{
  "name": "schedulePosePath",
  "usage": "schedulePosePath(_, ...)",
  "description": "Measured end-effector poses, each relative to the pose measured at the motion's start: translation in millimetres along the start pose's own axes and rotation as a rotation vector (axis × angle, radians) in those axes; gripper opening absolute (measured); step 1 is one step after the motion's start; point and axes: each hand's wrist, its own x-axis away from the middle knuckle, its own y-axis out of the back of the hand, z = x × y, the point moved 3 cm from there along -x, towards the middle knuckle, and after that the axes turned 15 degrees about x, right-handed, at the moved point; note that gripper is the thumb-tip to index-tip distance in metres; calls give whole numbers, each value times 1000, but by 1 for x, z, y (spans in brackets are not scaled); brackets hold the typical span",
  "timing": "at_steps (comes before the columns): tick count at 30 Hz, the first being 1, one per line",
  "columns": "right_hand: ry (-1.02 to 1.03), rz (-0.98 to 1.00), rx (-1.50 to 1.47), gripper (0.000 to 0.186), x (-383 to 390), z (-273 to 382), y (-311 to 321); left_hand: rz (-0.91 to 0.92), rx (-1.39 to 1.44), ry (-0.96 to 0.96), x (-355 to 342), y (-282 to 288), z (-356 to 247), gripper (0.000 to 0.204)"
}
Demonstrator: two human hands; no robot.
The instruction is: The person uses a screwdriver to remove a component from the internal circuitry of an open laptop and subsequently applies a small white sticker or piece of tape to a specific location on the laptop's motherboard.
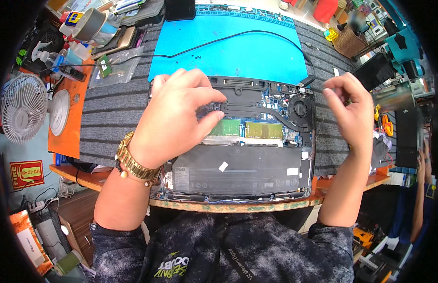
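An opened laptop base [238, 155] lies near the bench's front edge with its insides bare. My left hand [179, 106] hovers over its upper left part, thumb and index finger apart, nothing visible between them. Under these fingertips are the dark heat pipe [247, 111] and a green memory module [226, 127]. A second module [264, 131] sits to the right, and the round fan [299, 109] beyond it. Across the front spans the flat black battery [233, 170]. My right hand [351, 111] is raised right of the laptop, its fingers curled and thumb close to the index finger; what they hold, if anything, is hidden.
Behind the laptop lies a blue work mat [228, 52], crossed by a black cable [205, 45]. A plastic bag [117, 68] with a green board rests to the left, near a white fan [25, 108]. A woven basket [351, 42] stands at the back right.
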Motion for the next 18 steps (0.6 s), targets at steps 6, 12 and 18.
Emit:
schedulePosePath(6,-448,111,81,46,19,-82,30,-8,-25,-30,1,2,1,23)
schedulePosePath(12,-683,315,135,65,43,-103,48,-21,-12,-34,2,2,1,22)
schedulePosePath(18,-696,595,200,49,39,-81,40,-79,5,-4,3,17,6,21)
